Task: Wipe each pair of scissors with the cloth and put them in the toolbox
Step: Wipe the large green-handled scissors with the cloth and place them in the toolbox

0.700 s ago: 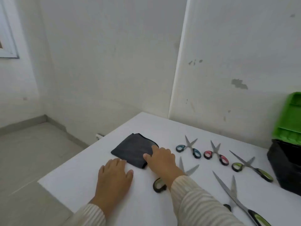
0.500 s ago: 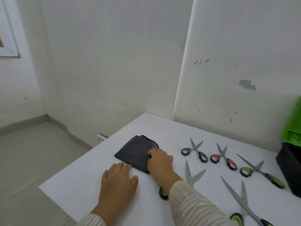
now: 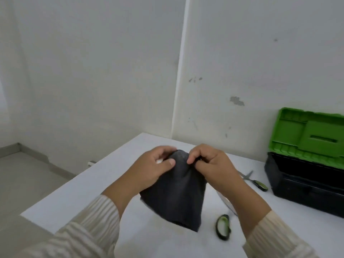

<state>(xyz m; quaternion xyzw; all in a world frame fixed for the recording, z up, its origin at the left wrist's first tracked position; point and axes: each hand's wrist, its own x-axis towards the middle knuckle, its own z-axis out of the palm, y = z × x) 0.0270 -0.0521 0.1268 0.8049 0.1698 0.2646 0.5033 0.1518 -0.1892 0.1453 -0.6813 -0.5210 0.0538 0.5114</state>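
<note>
A dark grey cloth (image 3: 176,194) hangs in the air above the white table (image 3: 78,194), pinched at its top edge by both hands. My left hand (image 3: 154,168) grips the left corner and my right hand (image 3: 212,164) grips the right corner. Under my right forearm lie scissors with a green and black handle (image 3: 223,227), blades mostly hidden. Another green-handled pair of scissors (image 3: 255,180) lies further right, next to the toolbox (image 3: 305,187), a black box with its green lid raised. The other scissors are hidden behind my hands and the cloth.
The table stands against a white wall (image 3: 242,71) at the back. Its left edge drops to a tiled floor (image 3: 22,179). The toolbox's green lid (image 3: 309,135) leans back against the wall.
Both hands lifted the cloth off the table and now hold it up by its top edge. The view swung right, bringing the toolbox into sight.
</note>
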